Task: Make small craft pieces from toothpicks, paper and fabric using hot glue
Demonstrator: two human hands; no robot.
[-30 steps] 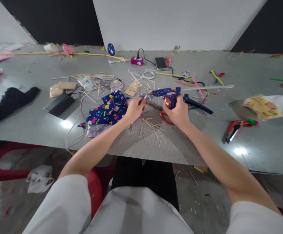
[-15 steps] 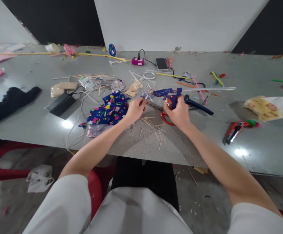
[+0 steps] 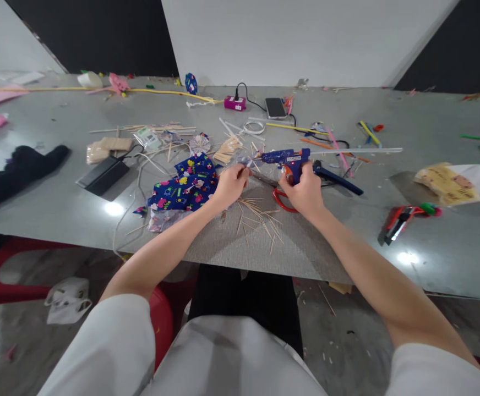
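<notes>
My right hand is wrapped round the handle of a blue hot glue gun with an orange trigger. A long clear glue stick sticks out of its back end. The gun's nozzle points left, close to the fingertips of my left hand, which are pinched together. A small pale piece shows at those fingertips; what it is I cannot make out. Red-handled scissors lie under the gun, partly hidden by my right hand. Blue patterned fabric lies beside my left wrist.
Loose thin wooden sticks are spread between my forearms. A black power adapter and a white cable lie left. On the right are a red box cutter and a yellow-white packet. A phone lies at the back.
Almost nothing differs. Both hands and the glue gun keep their places, with the nozzle still by the left fingertips; the view has shifted very slightly.
</notes>
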